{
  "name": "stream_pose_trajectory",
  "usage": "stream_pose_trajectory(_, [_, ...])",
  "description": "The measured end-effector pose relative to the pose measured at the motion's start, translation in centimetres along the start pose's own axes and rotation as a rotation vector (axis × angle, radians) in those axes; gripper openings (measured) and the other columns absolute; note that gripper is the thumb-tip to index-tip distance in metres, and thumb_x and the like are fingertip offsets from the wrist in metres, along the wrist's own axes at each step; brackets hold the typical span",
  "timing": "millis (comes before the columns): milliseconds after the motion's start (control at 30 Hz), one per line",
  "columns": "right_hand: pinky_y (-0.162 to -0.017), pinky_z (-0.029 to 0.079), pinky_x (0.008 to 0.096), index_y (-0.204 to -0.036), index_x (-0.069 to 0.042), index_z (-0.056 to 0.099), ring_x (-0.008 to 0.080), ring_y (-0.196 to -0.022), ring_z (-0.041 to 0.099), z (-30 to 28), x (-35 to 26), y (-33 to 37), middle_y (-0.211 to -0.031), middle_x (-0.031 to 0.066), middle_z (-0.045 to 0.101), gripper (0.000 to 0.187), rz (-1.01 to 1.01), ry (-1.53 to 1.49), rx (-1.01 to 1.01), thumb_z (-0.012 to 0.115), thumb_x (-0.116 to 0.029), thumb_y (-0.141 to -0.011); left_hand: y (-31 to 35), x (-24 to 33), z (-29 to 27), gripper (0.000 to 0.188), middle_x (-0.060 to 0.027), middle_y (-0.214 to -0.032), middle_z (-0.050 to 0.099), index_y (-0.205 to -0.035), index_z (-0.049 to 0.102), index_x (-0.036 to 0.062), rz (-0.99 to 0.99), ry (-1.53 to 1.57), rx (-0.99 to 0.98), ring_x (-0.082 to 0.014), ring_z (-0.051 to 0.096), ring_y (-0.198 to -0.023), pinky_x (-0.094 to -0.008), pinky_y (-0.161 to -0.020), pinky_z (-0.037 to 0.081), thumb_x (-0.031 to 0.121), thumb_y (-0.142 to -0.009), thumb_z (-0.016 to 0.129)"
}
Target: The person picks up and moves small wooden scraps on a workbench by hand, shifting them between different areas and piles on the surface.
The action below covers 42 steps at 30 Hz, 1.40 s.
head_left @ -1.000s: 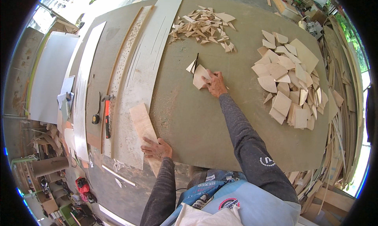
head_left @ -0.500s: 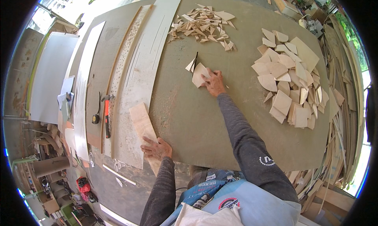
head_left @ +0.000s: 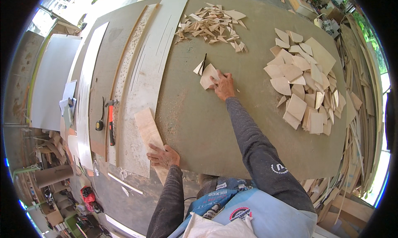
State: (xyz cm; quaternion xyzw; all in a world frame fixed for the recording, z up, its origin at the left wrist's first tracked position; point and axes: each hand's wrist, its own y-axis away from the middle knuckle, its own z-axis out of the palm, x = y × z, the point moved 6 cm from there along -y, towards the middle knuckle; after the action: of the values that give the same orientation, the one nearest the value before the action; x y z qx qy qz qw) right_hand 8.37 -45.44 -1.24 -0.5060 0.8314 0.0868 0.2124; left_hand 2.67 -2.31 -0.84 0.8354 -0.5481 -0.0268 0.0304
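My right hand [head_left: 224,86] grips the edge of a pale, curved-sided plywood piece [head_left: 209,75] over the middle of the table, thumb and fingers closed at its right side. Just left of that piece lie a small pointed wood offcut [head_left: 198,66] and a thin black stick-like thing [head_left: 204,62], its kind unclear. At the near left, my left hand [head_left: 164,156] rests spread across a long light plywood strip [head_left: 148,128], fingers over its top. The strip lies slanted at the table's near edge.
A heap of small pointed offcuts [head_left: 215,24] lies at the far side of the big table [head_left: 199,130]. Larger cut plywood pieces [head_left: 304,78] are piled at right. On the left are a hammer [head_left: 111,122], a tape measure [head_left: 99,125] and long boards [head_left: 151,60].
The view has shifted very slightly. Both hands keep their places, the right still on the curved plywood piece and the left on the strip.
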Motion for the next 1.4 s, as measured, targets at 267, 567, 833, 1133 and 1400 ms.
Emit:
stream_pose_trajectory(267, [-0.112, 0.037, 0.0412, -0.125, -0.025, 0.075, 0.0328, -0.123, 0.041, 0.2, 0.7, 0.0, -0.155, 0.0085, 0.047, 0.048, -0.029, -0.079, -0.015, 0.081, -0.040, -0.079, -0.2, 0.4, -0.3, 0.084, -0.0349, -0.161, 0.017, -0.165, 0.007, 0.0210, 0.001, 0.005, -0.014, -0.0496, 0.016, -0.151, -0.0663, -0.120, 0.013, 0.043, -0.099, 0.054])
stream_pose_trajectory(567, [-0.108, 0.039, 0.0433, -0.125, -0.025, 0.075, 0.0333, -0.122, 0.042, -0.3, -0.2, 0.3, -0.152, 0.0072, 0.047, 0.043, -0.027, -0.037, -0.002, 0.079, -0.036, -0.083, -0.1, -0.2, 0.3, 0.083, -0.0353, -0.161, 0.015, -0.165, 0.006, 0.0204, 0.015, -0.013, 0.004, -0.0490, 0.016, -0.151, -0.0655, -0.120, 0.013, 0.043, -0.099, 0.051])
stream_pose_trajectory(833, [-0.107, 0.039, 0.0458, -0.125, -0.024, 0.075, 0.0341, -0.122, 0.041, 0.5, 0.5, -0.3, -0.151, 0.0073, 0.047, 0.044, -0.013, -0.040, 0.033, 0.078, -0.037, -0.083, -0.2, -0.1, 0.5, 0.081, -0.0359, -0.160, 0.016, -0.165, 0.006, 0.0200, 0.021, -0.042, 0.003, -0.0502, 0.018, -0.150, -0.0657, -0.119, 0.016, 0.044, -0.101, 0.050])
stream_pose_trajectory(1133, [-0.107, 0.038, 0.0453, -0.125, -0.023, 0.075, 0.0341, -0.122, 0.040, 0.5, 0.1, -0.3, -0.151, 0.0079, 0.047, 0.043, 0.037, -0.036, 0.049, 0.077, -0.037, -0.084, -0.3, -0.3, 0.8, 0.082, -0.0356, -0.160, 0.015, -0.165, 0.003, 0.0211, 0.027, -0.046, 0.011, -0.0507, 0.018, -0.150, -0.0674, -0.118, 0.017, 0.045, -0.102, 0.048])
stream_pose_trajectory(1400, [-0.107, 0.037, 0.0439, -0.125, -0.023, 0.075, 0.0326, -0.120, 0.041, 0.2, -0.4, -0.6, -0.149, 0.0079, 0.048, 0.041, 0.072, -0.019, 0.081, 0.077, -0.033, -0.085, -0.5, -0.5, 1.0, 0.083, -0.0357, -0.160, 0.015, -0.165, 0.003, 0.0209, 0.025, -0.032, 0.026, -0.0511, 0.017, -0.150, -0.0678, -0.118, 0.016, 0.046, -0.101, 0.049])
